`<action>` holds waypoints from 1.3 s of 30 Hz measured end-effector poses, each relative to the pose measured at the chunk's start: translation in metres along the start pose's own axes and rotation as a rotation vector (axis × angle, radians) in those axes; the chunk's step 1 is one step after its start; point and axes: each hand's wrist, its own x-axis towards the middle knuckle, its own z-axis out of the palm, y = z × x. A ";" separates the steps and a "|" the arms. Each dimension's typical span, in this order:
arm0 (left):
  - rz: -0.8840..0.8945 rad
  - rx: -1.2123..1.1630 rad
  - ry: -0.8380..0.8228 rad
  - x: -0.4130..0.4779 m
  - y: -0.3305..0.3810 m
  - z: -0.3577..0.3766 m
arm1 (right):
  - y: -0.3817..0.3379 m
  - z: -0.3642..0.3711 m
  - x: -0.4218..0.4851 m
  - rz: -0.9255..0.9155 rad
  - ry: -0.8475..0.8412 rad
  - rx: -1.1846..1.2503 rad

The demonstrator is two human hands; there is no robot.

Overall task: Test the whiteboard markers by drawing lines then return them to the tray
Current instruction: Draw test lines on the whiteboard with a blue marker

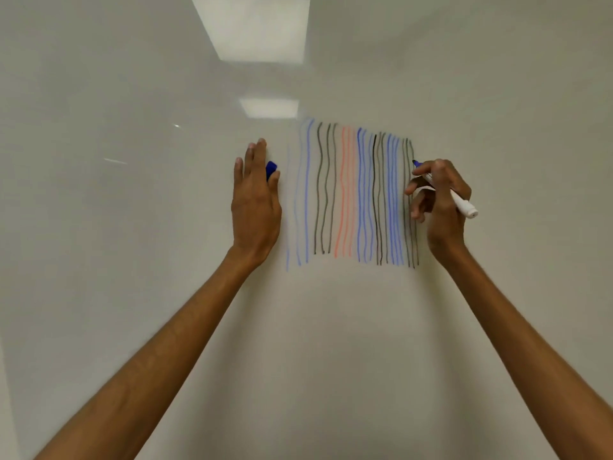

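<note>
Whiteboard [132, 244] fills the view. Left hand [255, 200] lies flat on it, fingers straight, thumb pinching a blue cap [271, 170] against the forefinger. Wavy lines [351, 194] in blue, black and red stand between the 2 hands. Right hand [442, 200] grips the marker [459, 200], blue tip at the rightmost line.

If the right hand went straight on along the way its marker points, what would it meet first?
Probably the whiteboard itself: the right hand aims the blue marker up-left at the rightmost black lines; whether the tip already touches is unclear.
</note>
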 end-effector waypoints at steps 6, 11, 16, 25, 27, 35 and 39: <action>0.089 0.085 0.098 0.012 -0.002 0.013 | 0.008 -0.011 0.042 -0.002 0.094 0.077; 0.122 0.144 0.113 0.012 -0.007 0.018 | 0.017 -0.013 0.058 -0.061 0.083 0.020; 0.121 0.155 0.095 0.012 -0.007 0.018 | 0.028 -0.015 0.052 -0.090 0.074 -0.015; 0.128 0.173 0.087 0.012 -0.007 0.018 | 0.022 -0.013 0.053 -0.032 0.078 -0.029; 0.130 0.179 0.089 0.012 -0.007 0.018 | 0.022 -0.012 0.054 -0.024 0.077 -0.014; 0.131 0.178 0.089 0.011 -0.007 0.018 | 0.016 -0.011 0.057 0.022 0.052 0.003; 0.129 0.172 0.085 0.011 -0.007 0.018 | 0.015 -0.010 0.058 0.009 0.067 -0.012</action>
